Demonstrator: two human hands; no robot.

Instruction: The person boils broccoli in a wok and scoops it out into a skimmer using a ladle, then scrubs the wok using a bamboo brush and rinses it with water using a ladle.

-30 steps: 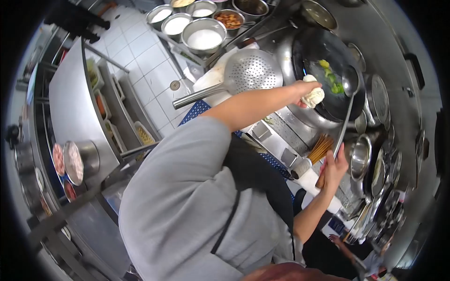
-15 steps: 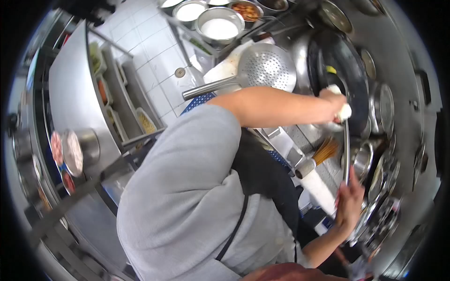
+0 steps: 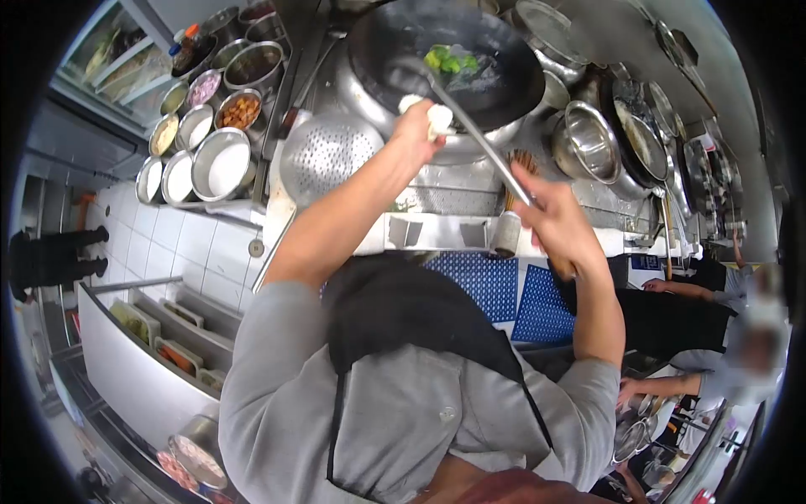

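Note:
My left hand (image 3: 413,134) is closed around a folded white cloth (image 3: 438,120) at the near rim of a black wok (image 3: 504,84). Whether the fingers also grip a wok handle is hidden. In the wok lie several green vegetable pieces (image 3: 451,60) on a wet, shiny surface. My right hand (image 3: 561,220) wraps round the long metal shaft of a ladle (image 3: 478,139), whose wooden end shows below the palm. The ladle's bowl is blurred and dips into the left part of the wok. A bamboo brush (image 3: 506,233) stands under the shaft, near my right hand.
A perforated strainer (image 3: 330,155) rests left of the wok. Farther left stand metal pots of ingredients, including a pot of white contents (image 3: 225,168). Steel bowls (image 3: 588,139) and pans are on the right. Other people (image 3: 714,315) stand at the right; another person (image 3: 54,256) is far left.
My view has swung round from the left toward the wok, and the green pieces now show in full. Both hands keep their hold; the ladle's bowl is now in the wok's left part.

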